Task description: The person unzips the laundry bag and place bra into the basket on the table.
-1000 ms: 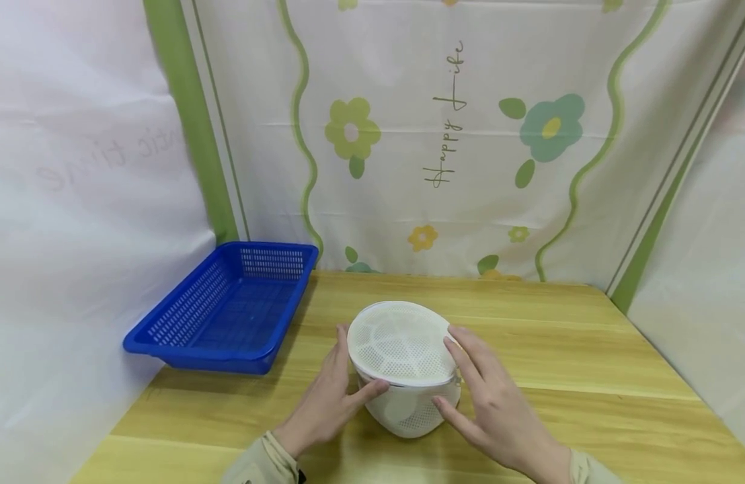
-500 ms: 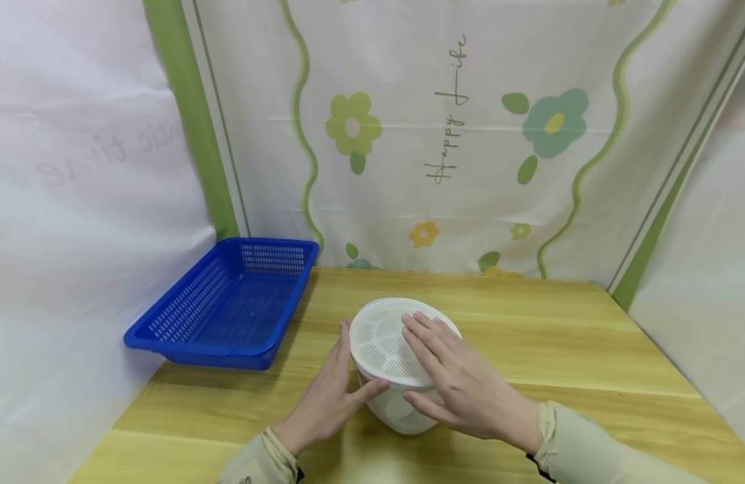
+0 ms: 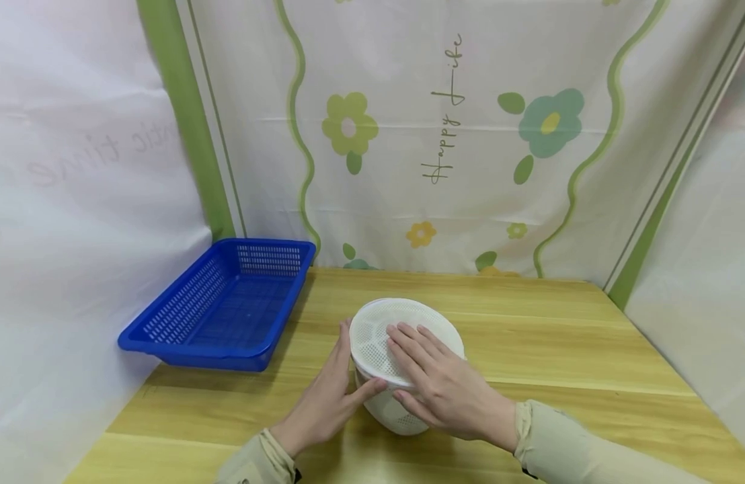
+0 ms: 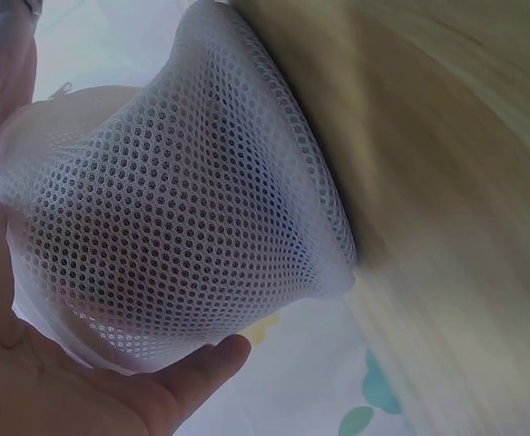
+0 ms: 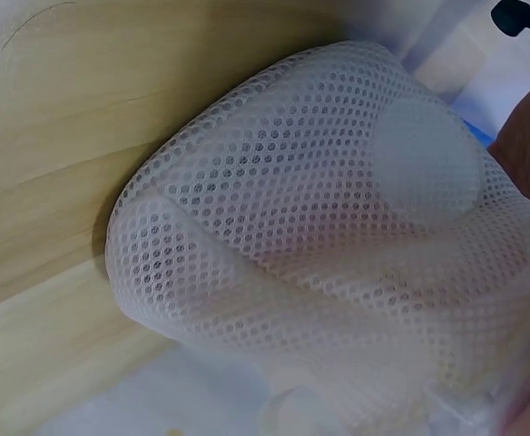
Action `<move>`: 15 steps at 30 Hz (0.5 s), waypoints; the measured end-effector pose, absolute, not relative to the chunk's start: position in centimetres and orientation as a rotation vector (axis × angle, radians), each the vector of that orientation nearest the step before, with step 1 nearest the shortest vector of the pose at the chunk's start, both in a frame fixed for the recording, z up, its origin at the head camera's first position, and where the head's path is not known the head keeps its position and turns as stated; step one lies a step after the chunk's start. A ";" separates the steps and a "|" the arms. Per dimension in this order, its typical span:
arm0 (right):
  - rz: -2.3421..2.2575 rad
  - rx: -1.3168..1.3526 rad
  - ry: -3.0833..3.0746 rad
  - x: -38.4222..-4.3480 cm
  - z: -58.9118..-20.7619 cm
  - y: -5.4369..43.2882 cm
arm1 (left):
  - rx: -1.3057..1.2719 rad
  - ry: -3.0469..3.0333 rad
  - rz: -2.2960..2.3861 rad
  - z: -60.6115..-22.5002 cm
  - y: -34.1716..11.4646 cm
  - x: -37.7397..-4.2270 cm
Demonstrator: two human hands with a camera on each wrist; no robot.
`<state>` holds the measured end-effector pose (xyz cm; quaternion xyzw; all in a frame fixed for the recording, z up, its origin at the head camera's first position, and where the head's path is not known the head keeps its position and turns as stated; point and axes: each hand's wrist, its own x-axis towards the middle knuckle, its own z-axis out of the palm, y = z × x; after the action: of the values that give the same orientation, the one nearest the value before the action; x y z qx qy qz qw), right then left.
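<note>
A white mesh laundry bag [image 3: 381, 324] stands on the wooden table, its round, stiff-rimmed top facing up. My left hand [image 3: 323, 407] holds it at the left, thumb at the front under the rim and fingers round the far side. Across the top lie the straight fingers of my right hand [image 3: 445, 390], with the thumb down at the front edge. The left wrist view shows the sagging honeycomb side of the bag [image 4: 174, 200] between thumb and fingers. A pale round patch [image 5: 426, 162] shows on the mesh in the right wrist view; any contents cannot be made out.
A blue plastic basket [image 3: 227, 316] with slotted walls stands at the left of the wooden table [image 3: 548, 336]. A white curtain [image 3: 397, 168] printed with flowers hangs behind the table, and white cloth hangs at both sides.
My right hand has moved left from the bag's right rim onto its top, laying its fingers flat there. My left hand keeps its hold, and the bag stays in place.
</note>
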<state>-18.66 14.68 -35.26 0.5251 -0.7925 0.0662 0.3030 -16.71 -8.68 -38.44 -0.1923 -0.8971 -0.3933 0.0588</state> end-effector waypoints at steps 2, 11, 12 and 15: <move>0.161 1.398 -2.089 -18.8 -35.4 14.4 | -0.579 -2.725 -1.201 -38.4 -8.7 -16.7; 0.130 1.373 -2.106 -19.1 -36.2 13.6 | -0.570 -2.730 -1.191 -38.4 -8.7 -16.7; 0.127 1.372 -2.109 -19.1 -36.2 13.6 | -0.574 -2.723 -1.186 -38.5 -8.7 -16.8; 0.125 1.373 -2.113 -19.1 -36.2 13.5 | -0.585 -2.706 -1.173 -38.6 -8.8 -16.9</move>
<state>-19.14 13.47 -36.24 0.5184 -0.7978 0.0472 0.3042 -16.86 -8.78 -38.63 -0.1941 -0.8980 -0.3891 0.0673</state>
